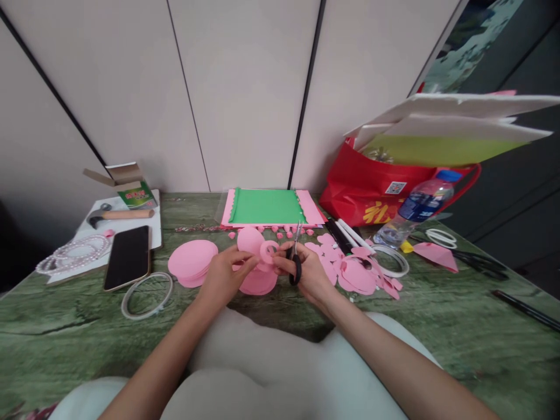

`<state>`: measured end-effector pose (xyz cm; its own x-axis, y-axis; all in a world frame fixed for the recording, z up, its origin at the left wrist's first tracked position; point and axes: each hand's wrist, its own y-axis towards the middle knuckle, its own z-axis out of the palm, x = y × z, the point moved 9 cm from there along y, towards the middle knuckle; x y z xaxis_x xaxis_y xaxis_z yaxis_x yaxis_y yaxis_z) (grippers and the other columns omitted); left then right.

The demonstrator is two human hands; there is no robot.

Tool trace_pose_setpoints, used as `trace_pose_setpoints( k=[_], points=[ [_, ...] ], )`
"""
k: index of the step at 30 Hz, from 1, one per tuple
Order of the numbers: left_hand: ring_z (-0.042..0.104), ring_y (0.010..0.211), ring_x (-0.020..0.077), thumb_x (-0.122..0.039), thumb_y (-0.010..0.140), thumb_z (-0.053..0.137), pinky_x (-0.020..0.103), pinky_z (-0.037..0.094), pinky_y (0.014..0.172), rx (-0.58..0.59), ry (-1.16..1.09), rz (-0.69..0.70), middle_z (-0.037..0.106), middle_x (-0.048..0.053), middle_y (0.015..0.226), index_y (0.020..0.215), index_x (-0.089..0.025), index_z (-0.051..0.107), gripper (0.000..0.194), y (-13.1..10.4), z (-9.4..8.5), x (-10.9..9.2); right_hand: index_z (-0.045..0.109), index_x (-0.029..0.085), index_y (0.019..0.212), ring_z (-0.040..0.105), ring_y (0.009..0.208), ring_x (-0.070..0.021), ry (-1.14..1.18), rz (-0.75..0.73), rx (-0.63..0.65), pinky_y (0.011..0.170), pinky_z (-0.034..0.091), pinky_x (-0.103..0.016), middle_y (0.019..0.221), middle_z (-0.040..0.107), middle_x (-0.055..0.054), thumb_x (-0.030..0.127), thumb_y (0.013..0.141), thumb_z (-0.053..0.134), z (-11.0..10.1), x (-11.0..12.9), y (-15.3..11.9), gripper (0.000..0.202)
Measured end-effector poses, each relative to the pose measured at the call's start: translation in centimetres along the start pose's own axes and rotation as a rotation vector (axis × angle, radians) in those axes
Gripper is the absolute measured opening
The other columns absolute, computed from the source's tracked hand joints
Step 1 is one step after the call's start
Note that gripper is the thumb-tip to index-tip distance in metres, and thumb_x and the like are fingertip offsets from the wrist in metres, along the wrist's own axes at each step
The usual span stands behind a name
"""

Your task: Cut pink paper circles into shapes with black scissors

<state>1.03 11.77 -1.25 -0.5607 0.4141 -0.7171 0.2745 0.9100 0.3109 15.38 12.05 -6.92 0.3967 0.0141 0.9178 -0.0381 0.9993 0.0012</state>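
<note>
Right of the stacked pink paper circles (pixel 193 261), the left hand (pixel 231 267) narrowly pinches a curled pink paper strip (pixel 264 252), held between both hands; the right hand (pixel 304 267) pinches it too, black-handled scissors (pixel 296 269) hooked on its fingers. Shaping seems underway, calling next for light, steady fingertips.

Pink discs (pixel 193 260) on green surface (pixel 87 329)
</note>
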Motion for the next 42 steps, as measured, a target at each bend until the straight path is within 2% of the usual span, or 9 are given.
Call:
trace_pose_setpoints(
  k=[6,10,13,18,25,32,42],
  points=[
    [0.054,0.062,0.0133,-0.034,0.072,0.06,0.024,0.043,0.058,0.082,-0.123,-0.103,0.057,0.001,0.068,0.074,-0.017,0.072,0.021,-0.1,1.1,0.6,0.056,0.017,0.077,0.059,0.056,-0.0098,0.033,0.021,0.024,0.054,0.052,-0.024,0.067,0.062,0.004,0.027,0.048,0.081,0.6,-0.4,-0.3,0.04],
    [0.051,0.061,0.013,-0.036,0.073,0.059,0.023,0.04,0.058,0.023,-0.214,-0.156,0.059,0.0,0.064,0.068,-0.016,0.07,0.023,-0.1,0.4,1.2,0.057,0.018,0.078,0.057,0.055,-0.0095,-0.015,0.004,0.088,0.055,0.05,-0.025,0.066,0.06,0.004,0.03,0.05,0.081,1.4,0.2,-0.5,0.039],
    [0.049,0.061,0.0129,-0.037,0.073,0.057,0.023,0.038,0.056,-0.048,-0.245,-0.173,0.058,0.0,0.064,0.066,-0.015,0.065,0.024,0.0,-0.7,1.6,0.059,0.017,0.083,0.055,0.062,-0.0102,-0.14,0.016,0.196,0.058,0.046,-0.024,0.07,0.059,0.003,0.032,0.054,0.079,1.9,0.7,-0.9,0.038],
    [0.045,0.059,0.0128,-0.032,0.074,0.052,0.024,0.036,0.056,-0.073,-0.134,-0.103,0.052,-0.002,0.059,0.06,-0.016,0.057,0.022,0.5,-1.9,1.0,0.061,0.013,0.084,0.047,0.058,-0.0088,-0.355,0.12,0.458,0.056,0.037,-0.023,0.065,0.054,0.003,0.037,0.057,0.077,2.9,0.0,-2.2,0.039],
    [0.046,0.061,0.0146,-0.029,0.078,0.046,0.027,0.036,0.059,-0.007,0.029,0.004,0.051,-0.001,0.059,0.059,-0.018,0.054,0.023,0.5,-1.3,-0.4,0.06,0.014,0.077,0.045,0.065,-0.0118,-0.467,0.163,0.608,0.059,0.035,-0.024,0.071,0.053,0.001,0.04,0.059,0.075,3.6,-1.0,-3.0,0.035],
    [0.047,0.068,0.0169,-0.028,0.079,0.045,0.029,0.037,0.064,0.068,0.077,0.036,0.054,0.001,0.063,0.06,-0.018,0.054,0.023,0.3,-0.7,-1.0,0.06,0.014,0.079,0.04,0.059,-0.0098,-0.507,0.2,0.663,0.055,0.03,-0.022,0.065,0.048,0.004,0.041,0.064,0.072,3.7,-1.2,-3.4,0.033],
    [0.046,0.067,0.0166,-0.027,0.079,0.046,0.028,0.036,0.062,0.1,0.112,0.048,0.05,0.0,0.06,0.058,-0.019,0.053,0.023,0.1,-0.5,-1.4,0.06,0.015,0.078,0.039,0.058,-0.0093,-0.543,0.202,0.687,0.054,0.028,-0.022,0.064,0.047,0.004,0.041,0.066,0.07,3.6,-1.4,-3.5,0.031]
  ],
)
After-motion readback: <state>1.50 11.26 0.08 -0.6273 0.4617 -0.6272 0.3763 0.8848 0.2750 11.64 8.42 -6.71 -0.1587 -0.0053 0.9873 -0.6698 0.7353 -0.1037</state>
